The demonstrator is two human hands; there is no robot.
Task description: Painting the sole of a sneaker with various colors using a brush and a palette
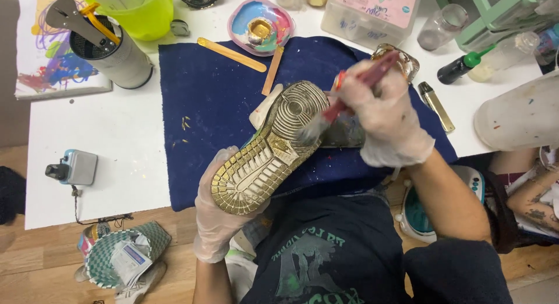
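Both grips are closed: the gloved left hand (218, 222) wraps the shoe (271, 147) from underneath, sole up over the blue cloth (209, 106) on the worktop (110, 141), and the gloved right hand (384, 115) pinches a red-handled brush (343, 103), bristles on the sole. Sole looks almost fully gold already, so I'd guess only touch-ups remain.

— What's the furniture?
— A white table (110, 141), with a dark blue cloth (215, 100) spread over its middle.
— And under it?
— Light wood floor (35, 269), with a checked bin (148, 237) standing just below the table's near edge.
— The light?
— Even and bright; no window or wall shows.
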